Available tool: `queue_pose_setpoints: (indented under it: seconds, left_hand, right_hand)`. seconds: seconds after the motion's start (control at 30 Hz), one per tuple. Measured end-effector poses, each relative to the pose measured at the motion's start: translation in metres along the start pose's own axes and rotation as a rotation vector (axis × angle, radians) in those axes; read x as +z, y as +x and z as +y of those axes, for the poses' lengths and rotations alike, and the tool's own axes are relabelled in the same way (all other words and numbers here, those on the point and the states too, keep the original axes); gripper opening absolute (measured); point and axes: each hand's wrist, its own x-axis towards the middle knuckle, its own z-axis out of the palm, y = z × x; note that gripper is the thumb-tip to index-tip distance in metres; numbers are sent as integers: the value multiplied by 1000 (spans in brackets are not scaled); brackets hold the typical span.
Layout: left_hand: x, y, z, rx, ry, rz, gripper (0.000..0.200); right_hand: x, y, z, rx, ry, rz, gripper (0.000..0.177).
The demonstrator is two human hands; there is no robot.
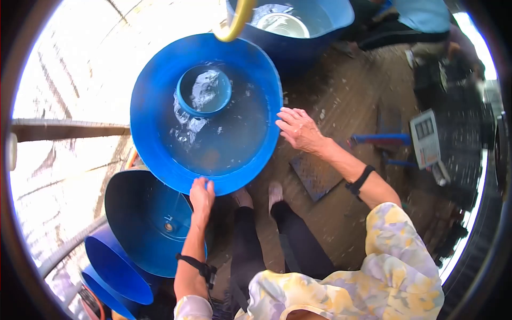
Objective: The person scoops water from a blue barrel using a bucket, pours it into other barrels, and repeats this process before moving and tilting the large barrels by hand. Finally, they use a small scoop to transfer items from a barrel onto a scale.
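A large round blue tub [143,106] holds cloudy water, with a smaller blue bowl [205,113] in its upper part. At the tub's near edge, the fingers of my left hand [202,198] are closed over the rim. My right hand [301,130] grips the right side of the rim, its fingertips on the edge. Light glints off the water around the bowl. Part of a yellow hose or handle [242,18] hangs over the tub's far rim, blurred.
Another blue tub [341,16] with water and a white basin [282,25] stands beyond. Empty blue tubs [133,213] lean at the lower left. A dark square plate [317,178] lies on the wet floor. A scale [425,138] is at right; another person [424,16] is at upper right.
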Motion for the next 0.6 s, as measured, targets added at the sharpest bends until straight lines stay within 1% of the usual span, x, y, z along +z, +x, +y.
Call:
queue_pose_setpoints:
  seconds: [0.03,0.07,0.13,0.2,0.23,0.33,0.4,0.43,0.47,0.53,0.57,0.6]
  left_hand:
    - [3,-8,-7,177,196,46,11]
    - [9,-8,-5,214,259,125,11]
    - [21,0,7,38,265,264,16]
    - [24,12,27,-172,295,369,19]
    - [26,15,29,-257,310,398,20]
    - [30,15,23,-296,351,332,20]
    - [31,15,19,-316,340,344,20]
    - [32,17,19,-326,346,348,19]
    - [31,20,20,-335,339,360,19]
    - [29,17,22,-320,312,353,17]
    - [29,16,22,-325,280,376,17]
    - [31,15,21,-356,289,389,17]
  right_hand:
    - [18,15,7,12,52,8,32]
    - [38,30,12,17,107,16,31]
    - [85,38,32,11,113,1,23]
    - [89,42,31,9,100,-110,15]
    - [90,47,30,-25,105,-116,15]
    - [85,46,28,-48,-7,-162,11]
    - [90,53,27,-21,-43,-265,11]
    - [92,55,28,-34,-83,-314,15]
    - [92,55,31,-48,-91,-310,15]
    - [94,53,31,-42,-162,-462,18]
    - [89,62,28,-3,-243,-688,27]
    - [95,75,25,-38,-237,-687,27]
